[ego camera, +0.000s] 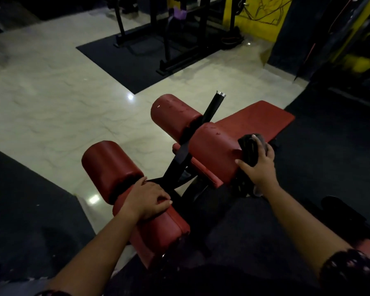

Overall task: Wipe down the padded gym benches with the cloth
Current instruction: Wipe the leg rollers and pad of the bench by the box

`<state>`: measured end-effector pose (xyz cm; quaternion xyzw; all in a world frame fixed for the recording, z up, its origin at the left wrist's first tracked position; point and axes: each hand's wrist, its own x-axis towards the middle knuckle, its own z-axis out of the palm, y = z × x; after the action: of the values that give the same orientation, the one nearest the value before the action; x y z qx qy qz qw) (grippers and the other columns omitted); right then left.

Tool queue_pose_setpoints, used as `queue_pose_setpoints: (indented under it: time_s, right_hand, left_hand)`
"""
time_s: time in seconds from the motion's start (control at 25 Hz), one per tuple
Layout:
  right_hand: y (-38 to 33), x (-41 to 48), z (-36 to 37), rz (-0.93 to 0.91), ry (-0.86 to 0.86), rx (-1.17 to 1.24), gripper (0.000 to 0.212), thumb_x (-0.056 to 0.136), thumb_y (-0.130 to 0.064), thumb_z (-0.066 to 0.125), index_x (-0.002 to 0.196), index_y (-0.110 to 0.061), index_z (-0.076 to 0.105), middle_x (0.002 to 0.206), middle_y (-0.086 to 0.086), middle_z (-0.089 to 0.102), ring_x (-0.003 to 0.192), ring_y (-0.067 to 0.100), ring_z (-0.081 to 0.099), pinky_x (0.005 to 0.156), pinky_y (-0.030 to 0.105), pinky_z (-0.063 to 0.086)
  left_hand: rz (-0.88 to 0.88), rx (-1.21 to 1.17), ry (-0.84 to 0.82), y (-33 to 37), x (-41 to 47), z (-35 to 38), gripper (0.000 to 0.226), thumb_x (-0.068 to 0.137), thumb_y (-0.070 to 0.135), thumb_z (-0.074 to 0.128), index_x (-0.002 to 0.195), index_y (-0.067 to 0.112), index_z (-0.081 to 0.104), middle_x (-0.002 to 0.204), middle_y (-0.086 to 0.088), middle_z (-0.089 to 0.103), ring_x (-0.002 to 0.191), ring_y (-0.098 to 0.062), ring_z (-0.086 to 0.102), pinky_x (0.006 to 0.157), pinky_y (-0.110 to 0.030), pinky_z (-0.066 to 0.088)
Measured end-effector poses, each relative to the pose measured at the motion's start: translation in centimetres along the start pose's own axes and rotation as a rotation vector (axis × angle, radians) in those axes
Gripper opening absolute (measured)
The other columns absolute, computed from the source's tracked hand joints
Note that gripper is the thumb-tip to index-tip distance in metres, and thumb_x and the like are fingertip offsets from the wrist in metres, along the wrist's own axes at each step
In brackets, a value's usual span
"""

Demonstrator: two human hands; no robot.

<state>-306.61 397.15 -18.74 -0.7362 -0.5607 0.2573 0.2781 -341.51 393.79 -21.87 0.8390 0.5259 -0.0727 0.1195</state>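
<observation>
Single head-worn wide view, facing forward and down, close above padded bench (254, 122), edges apparently warped

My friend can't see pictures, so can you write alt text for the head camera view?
A person's right hand holds a dark cloth against a red roller pad of a gym bench, while the left hand rests on a nearer red pad.
</observation>
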Motion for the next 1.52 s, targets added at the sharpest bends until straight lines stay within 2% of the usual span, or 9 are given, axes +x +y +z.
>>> queue_pose_setpoints:
  time_s: [0.16,0.24,0.44,0.56,0.76,0.92,1.24,1.36,1.52]
  right_hand:
    - [0.1,-1.9,1.2,-0.296,0.186,-0.293,0.069,0.081,-0.021,0.072,0.141,-0.042,0.044,0.157,0.014,0.019,0.125,0.046,0.041,0.091,0.058,0.05]
    - [1.1,-3.4,2.6,-0.56,0.196,-0.586,0.069,0.072,-0.017,0.071,0.135,-0.038,0.054,0.151,0.016,0.032,0.111,0.046,0.048,0.071,0.052,0.054]
    - [3.2,-4.8,4.1,-1.005,0.048,-1.043,0.062,0.068,-0.021,0.071,0.128,-0.034,0.061,0.15,0.009,0.033,0.103,0.042,0.045,0.064,0.043,0.044]
    - [1.3,-3.3,1.0,-0.865,0.073,-0.861,0.062,0.066,-0.026,0.073,0.125,-0.041,0.062,0.143,0.01,0.047,0.093,0.039,0.053,0.061,0.039,0.048]
    - [-1.5,3.0,-3.3,-0.183,-0.112,-0.398,0.064,0.08,-0.025,0.064,0.138,-0.045,0.046,0.134,0.005,0.049,0.105,0.029,0.058,0.086,0.04,0.053]
    - [-2.7,5.4,-4.0,0.063,-0.068,-0.209,0.061,0.083,-0.02,0.06,0.14,-0.038,0.047,0.108,0.007,0.06,0.08,0.027,0.059,0.07,0.032,0.048]
    - [-3.3,-3.4,3.2,-0.731,-0.02,-1.07,0.051,0.085,-0.024,0.057,0.133,-0.04,0.054,0.133,0.012,0.052,0.095,0.034,0.056,0.064,0.036,0.045]
    - [-1.4,-5.7,7.8,-0.786,-0.242,-1.229,0.032,0.088,-0.03,0.059,0.119,-0.034,0.066,0.127,0.01,0.058,0.09,0.034,0.056,0.062,0.039,0.049]
    - [-3.3,-4.8,5.9,-0.731,-0.161,-1.036,0.036,0.086,-0.028,0.053,0.119,-0.04,0.064,0.116,0.005,0.058,0.086,0.03,0.053,0.059,0.033,0.045]
  left_hand:
    - [-0.483,-0.262,0.325,2.1,-1.9,1.6,0.078,0.085,0.077,0.014,0.139,0.035,0.053,0.153,0.008,0.041,0.149,-0.016,0.019,0.117,-0.044,-0.013]
    - [-0.737,-0.396,0.28,3.9,-2.4,1.8,0.083,0.09,0.078,0.014,0.154,0.028,0.029,0.164,0.001,0.015,0.152,-0.021,-0.003,0.116,-0.053,-0.014]
    - [-0.775,-0.241,0.193,4.6,-2.0,2.6,0.079,0.092,0.069,0.037,0.157,0.031,0.014,0.165,0.002,-0.008,0.15,-0.027,-0.018,0.114,-0.068,0.002]
    - [-0.746,-0.25,0.193,4.2,-2.1,2.9,0.074,0.091,0.067,0.04,0.155,0.035,0.02,0.166,0.005,-0.005,0.149,-0.028,-0.019,0.114,-0.069,0.004]
    - [-0.684,-0.26,0.182,4.1,-2.4,2.7,0.066,0.089,0.067,0.044,0.149,0.043,0.03,0.165,0.005,0.002,0.15,-0.027,-0.017,0.112,-0.07,0.002]
    - [-0.396,-0.241,0.309,3.6,-4.4,3.6,0.053,0.084,0.063,0.034,0.129,0.047,0.057,0.154,0.014,0.036,0.151,-0.016,0.013,0.115,-0.062,-0.009]
    - [-0.337,-0.221,0.405,3.4,-4.5,4.4,0.051,0.082,0.059,0.034,0.119,0.045,0.065,0.143,0.015,0.052,0.143,-0.018,0.035,0.118,-0.055,0.006]
    - [-0.352,-0.234,0.409,3.5,-4.4,4.5,0.054,0.081,0.06,0.033,0.124,0.044,0.063,0.138,0.017,0.056,0.142,-0.016,0.035,0.118,-0.052,0.004]
    - [-0.354,-0.241,0.425,3.2,-4.3,4.8,0.047,0.082,0.059,0.034,0.112,0.046,0.068,0.133,0.018,0.058,0.142,-0.016,0.036,0.118,-0.051,0.003]
